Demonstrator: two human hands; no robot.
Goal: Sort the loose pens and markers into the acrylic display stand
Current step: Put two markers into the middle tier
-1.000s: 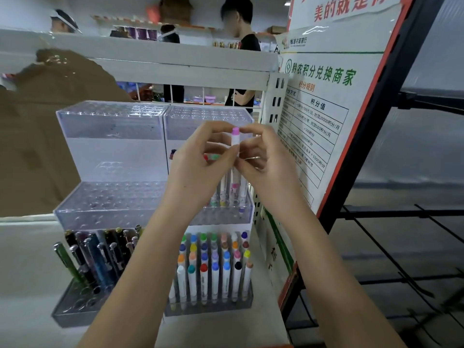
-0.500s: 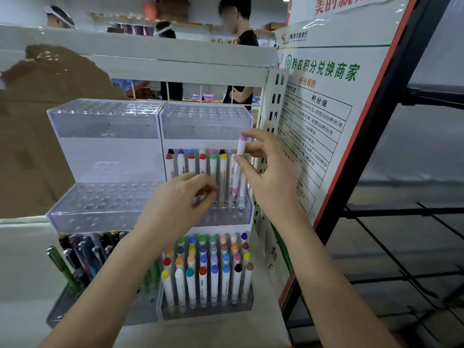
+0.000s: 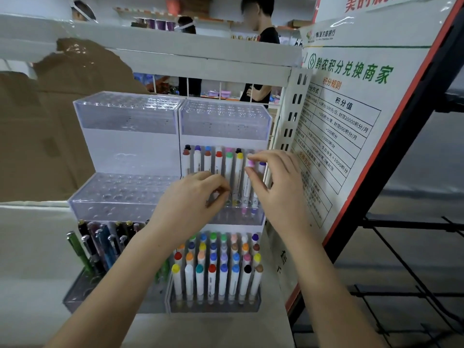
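The pink-capped marker (image 3: 249, 180) is pinched by the right hand (image 3: 277, 189) in the acrylic stand (image 3: 223, 121); the left hand (image 3: 190, 202) is loosely curled, nothing visibly held.

Printed sign (image 3: 351, 116) leaning right; brown cardboard (image 3: 50, 126) left; people (image 3: 261, 28) behind white shelf (image 3: 175, 54).

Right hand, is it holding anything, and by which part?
The right hand pinches a pink-capped marker near its cap end, the marker standing in the middle tier of the stand.
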